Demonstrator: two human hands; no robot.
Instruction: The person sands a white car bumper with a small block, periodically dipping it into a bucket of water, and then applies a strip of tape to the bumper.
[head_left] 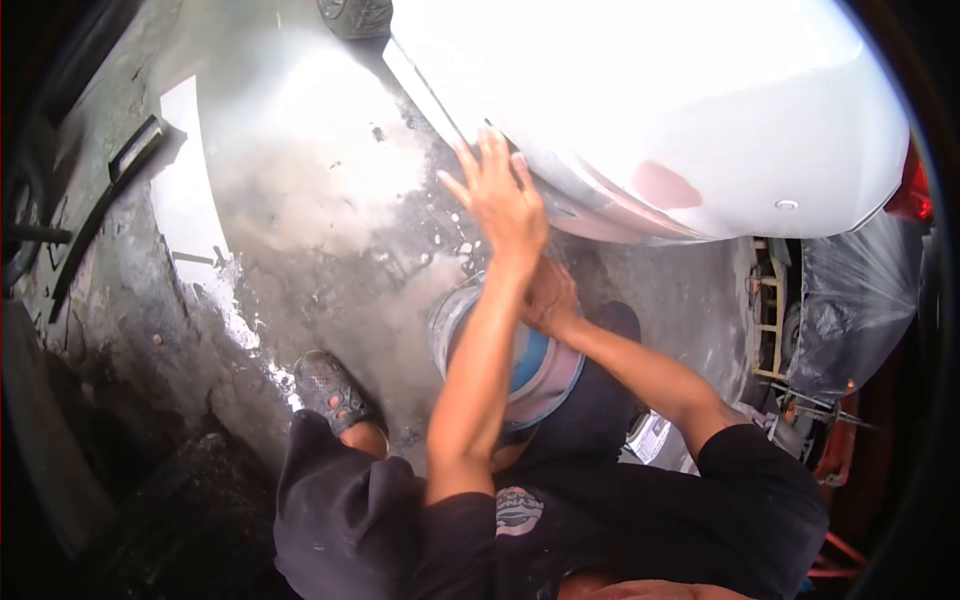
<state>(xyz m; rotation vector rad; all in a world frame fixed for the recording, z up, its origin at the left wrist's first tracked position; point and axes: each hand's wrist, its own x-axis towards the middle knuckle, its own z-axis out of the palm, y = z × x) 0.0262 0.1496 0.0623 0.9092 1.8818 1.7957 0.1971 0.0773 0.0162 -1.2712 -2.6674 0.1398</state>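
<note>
A white car body [720,110] with a reddish patch [667,186] low on its side fills the upper right. My left hand [497,205] is stretched forward with its fingers spread, close to the car's lower edge; whether it touches the panel I cannot tell. Behind and below its wrist is my right hand [550,295], partly hidden by the left forearm, near the rim of a round bucket. The bucket [562,385], with a blue area inside, stands between my legs. What the right hand's fingers hold, if anything, is hidden.
Wet-looking grey concrete floor [330,230] lies ahead. To the left are a white strip [190,170] and a dark curved bar [95,220]. A tyre [357,16] shows at the top. On the right are a metal rack [768,310] and plastic sheeting [860,300].
</note>
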